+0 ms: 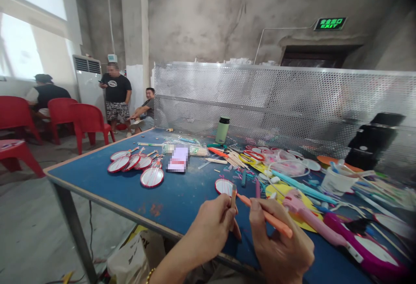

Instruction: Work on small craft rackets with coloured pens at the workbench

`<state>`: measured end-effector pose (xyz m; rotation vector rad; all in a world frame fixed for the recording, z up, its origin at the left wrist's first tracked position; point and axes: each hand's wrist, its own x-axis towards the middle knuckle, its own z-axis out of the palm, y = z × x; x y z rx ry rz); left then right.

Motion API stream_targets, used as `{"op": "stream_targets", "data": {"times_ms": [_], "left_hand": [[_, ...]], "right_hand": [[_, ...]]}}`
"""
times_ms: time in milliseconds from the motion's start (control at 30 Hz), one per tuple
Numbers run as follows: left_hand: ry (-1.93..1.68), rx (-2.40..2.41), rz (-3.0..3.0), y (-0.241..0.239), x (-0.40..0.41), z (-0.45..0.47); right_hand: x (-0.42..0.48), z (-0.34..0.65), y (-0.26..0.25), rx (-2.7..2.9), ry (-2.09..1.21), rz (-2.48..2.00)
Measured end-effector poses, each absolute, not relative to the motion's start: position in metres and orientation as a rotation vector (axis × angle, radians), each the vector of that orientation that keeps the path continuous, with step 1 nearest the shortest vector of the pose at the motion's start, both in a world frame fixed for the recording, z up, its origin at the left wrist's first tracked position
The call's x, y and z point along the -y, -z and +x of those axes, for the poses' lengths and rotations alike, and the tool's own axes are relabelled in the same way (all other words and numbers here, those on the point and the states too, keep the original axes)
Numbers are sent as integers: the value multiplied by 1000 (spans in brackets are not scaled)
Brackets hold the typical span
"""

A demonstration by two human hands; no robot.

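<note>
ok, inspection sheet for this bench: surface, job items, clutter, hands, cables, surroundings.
Surface: blue tabletop, reddish-brown stain near the front edge
Job items: orange pen-like tool, brown stick, red-rimmed disc just beyond the hands
Clutter: phone, green bottle, wooden sticks, white tub
Hands: left hand grips the stick; right hand grips the orange tool
Cables: dark cable beside the table leg
Surroundings: perforated metal screen behind; red chairs, three people at left
</note>
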<state>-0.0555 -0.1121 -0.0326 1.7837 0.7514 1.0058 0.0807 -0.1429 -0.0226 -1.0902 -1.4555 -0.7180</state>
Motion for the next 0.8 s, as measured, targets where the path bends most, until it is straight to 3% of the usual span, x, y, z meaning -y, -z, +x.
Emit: {"op": "stream_targets", "data": {"times_ms": [800], "left_hand": [[-1030, -728, 1772, 37, 112, -56]], "right_hand": [[143, 82, 24, 1509, 706, -1054]]}}
